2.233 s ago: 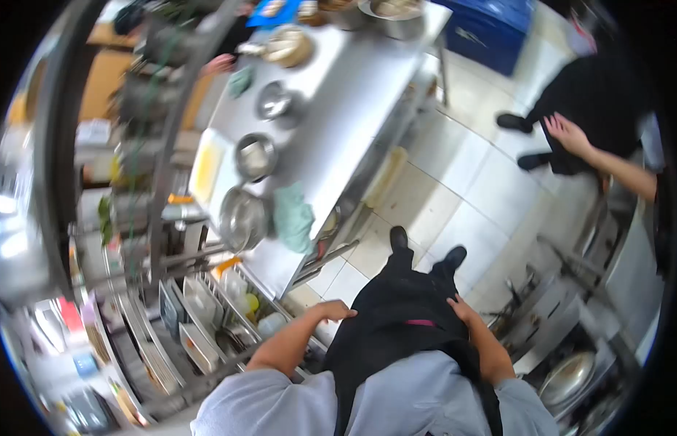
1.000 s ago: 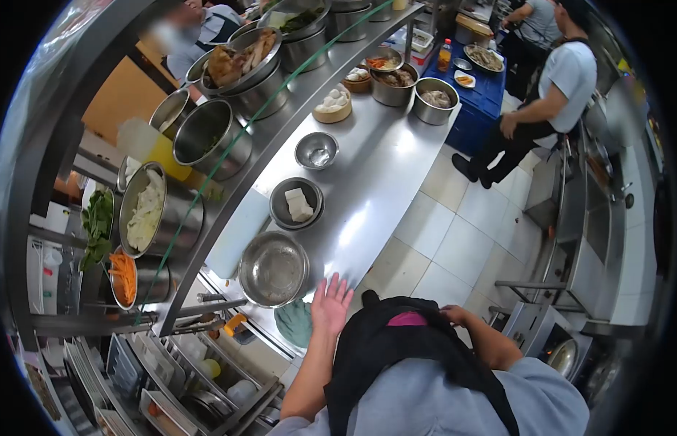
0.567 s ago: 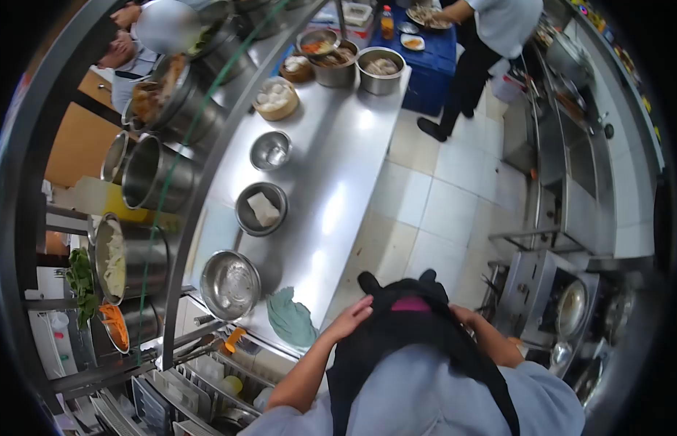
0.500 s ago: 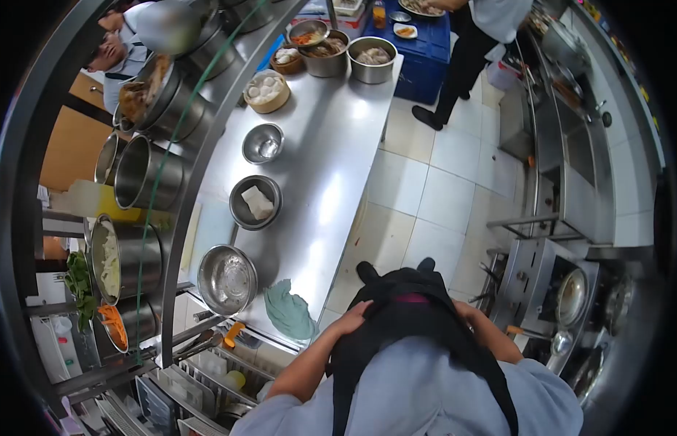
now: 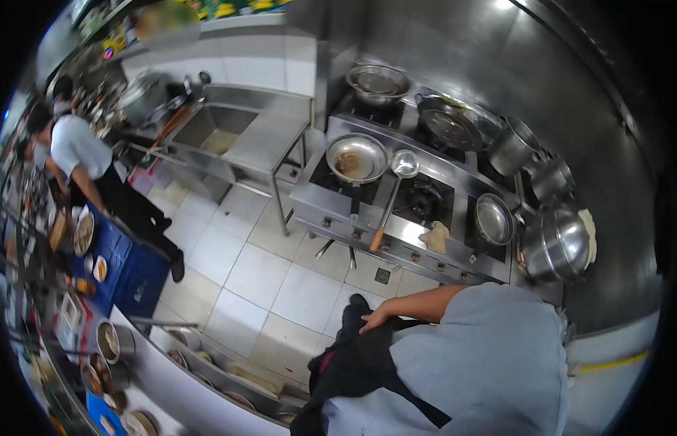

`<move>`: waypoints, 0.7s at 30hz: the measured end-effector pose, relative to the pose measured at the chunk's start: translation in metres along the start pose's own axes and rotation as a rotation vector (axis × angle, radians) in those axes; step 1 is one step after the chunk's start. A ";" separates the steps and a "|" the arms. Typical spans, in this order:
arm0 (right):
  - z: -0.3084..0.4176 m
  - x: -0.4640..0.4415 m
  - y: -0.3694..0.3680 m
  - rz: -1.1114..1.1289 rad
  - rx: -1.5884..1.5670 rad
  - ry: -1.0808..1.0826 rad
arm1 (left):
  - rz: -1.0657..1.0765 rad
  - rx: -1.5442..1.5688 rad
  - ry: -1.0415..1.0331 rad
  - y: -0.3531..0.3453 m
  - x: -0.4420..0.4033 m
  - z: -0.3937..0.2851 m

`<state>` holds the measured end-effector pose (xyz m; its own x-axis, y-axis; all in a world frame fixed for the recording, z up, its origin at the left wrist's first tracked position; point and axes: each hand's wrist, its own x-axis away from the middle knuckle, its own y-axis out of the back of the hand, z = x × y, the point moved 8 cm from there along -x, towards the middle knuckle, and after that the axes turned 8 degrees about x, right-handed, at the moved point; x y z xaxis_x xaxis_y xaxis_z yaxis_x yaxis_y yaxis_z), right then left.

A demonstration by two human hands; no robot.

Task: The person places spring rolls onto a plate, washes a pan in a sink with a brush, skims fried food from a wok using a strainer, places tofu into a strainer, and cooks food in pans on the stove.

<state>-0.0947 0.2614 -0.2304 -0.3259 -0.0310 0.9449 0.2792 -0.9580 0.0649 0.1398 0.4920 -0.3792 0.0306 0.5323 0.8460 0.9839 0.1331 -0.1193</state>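
Note:
My right hand hangs by the black apron at my hip, with its fingers loosely stretched and nothing visible in them. My left hand is out of view. In front of me stands a gas stove. On it are a wok with brown residue inside and a ladle with a wooden handle. A beige cloth lies on the front edge, left of a shiny metal pan.
Pots and a large metal bowl crowd the stove's right end. Left of the stove are a steel side table and a sink. A co-worker stands by a blue chest. The steel worktable is at lower left.
My view has swung right, from the worktable to the stove. My left hand, before at my hip, has left the view. My right hand is still near my hip.

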 end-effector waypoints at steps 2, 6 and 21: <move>-0.012 -0.003 0.012 -0.018 0.021 0.010 | -0.021 -0.072 -0.015 0.001 -0.010 -0.032; -0.024 -0.003 0.051 -0.047 0.192 0.380 | -0.055 -0.168 -0.041 -0.014 -0.028 -0.088; -0.228 0.241 0.633 -0.594 -2.009 1.235 | -0.203 -0.253 0.042 -0.082 -0.042 -0.142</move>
<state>-0.2024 -0.4178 -0.0344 -0.3727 0.8522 0.3671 -0.5798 0.0950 -0.8092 0.0826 0.3397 -0.3309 -0.1691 0.4803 0.8606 0.9830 0.0186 0.1828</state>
